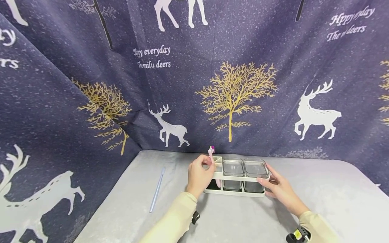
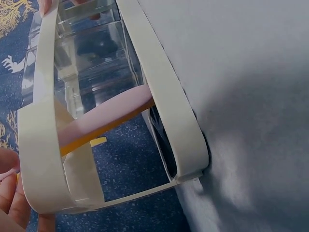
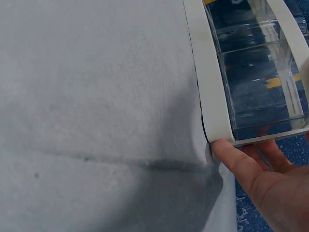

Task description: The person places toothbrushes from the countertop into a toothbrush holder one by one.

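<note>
A white toothbrush holder (image 1: 240,193) with two clear cups (image 1: 233,167) stands on the table. At its left end, my left hand (image 1: 200,175) pinches a pink toothbrush (image 1: 210,153) just above the top frame, bristles up. In the left wrist view, the pink and orange handle (image 2: 108,112) slants through the upper frame toward the lower band. My right hand (image 1: 282,190) grips the holder's right end. Its thumb (image 3: 236,159) presses the front corner in the right wrist view, with the other fingers partly hidden behind the end.
A blue toothbrush (image 1: 157,191) lies on the grey tabletop (image 1: 130,189) to the left of the holder. Behind the table hangs a dark blue cloth (image 1: 188,84) printed with deer and trees.
</note>
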`<state>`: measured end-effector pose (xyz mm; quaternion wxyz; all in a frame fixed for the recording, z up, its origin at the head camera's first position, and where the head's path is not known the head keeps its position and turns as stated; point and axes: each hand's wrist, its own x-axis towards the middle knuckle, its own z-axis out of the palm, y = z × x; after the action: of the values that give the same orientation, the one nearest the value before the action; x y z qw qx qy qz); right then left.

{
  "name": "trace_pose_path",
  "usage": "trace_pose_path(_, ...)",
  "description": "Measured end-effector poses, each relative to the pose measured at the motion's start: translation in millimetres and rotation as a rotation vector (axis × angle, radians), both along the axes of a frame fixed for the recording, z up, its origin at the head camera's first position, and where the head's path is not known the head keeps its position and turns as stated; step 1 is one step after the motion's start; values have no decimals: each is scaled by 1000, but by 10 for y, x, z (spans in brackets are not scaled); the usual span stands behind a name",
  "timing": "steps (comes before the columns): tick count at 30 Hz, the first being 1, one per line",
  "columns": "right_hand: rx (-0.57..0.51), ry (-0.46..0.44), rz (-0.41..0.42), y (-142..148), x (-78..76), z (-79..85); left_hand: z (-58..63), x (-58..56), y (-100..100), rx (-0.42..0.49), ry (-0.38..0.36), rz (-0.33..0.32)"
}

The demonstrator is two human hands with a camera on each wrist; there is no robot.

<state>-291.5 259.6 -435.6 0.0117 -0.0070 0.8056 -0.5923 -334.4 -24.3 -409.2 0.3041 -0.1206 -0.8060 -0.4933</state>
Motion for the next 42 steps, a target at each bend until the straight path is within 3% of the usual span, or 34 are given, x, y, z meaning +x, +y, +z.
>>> trace_pose_path(16,-16,-10,27,-71,-36,-24,-10,20,-79,-10,-39,17)
trace_pose_path(23,3,-20,31,-24,22,-20,-43,61,-47,20,-38,-20)
trace_pose_path(28,-1,-29,36,-27,1,-20,-41,28,-92,46,-5,-53)
trace_pose_path(35,7,-17,34,18,-6,-13,57,-5,-163,35,25,-105)
trace_pose_path(42,22,8,37,38,-27,0,171,-57,-353,-5,-17,-80)
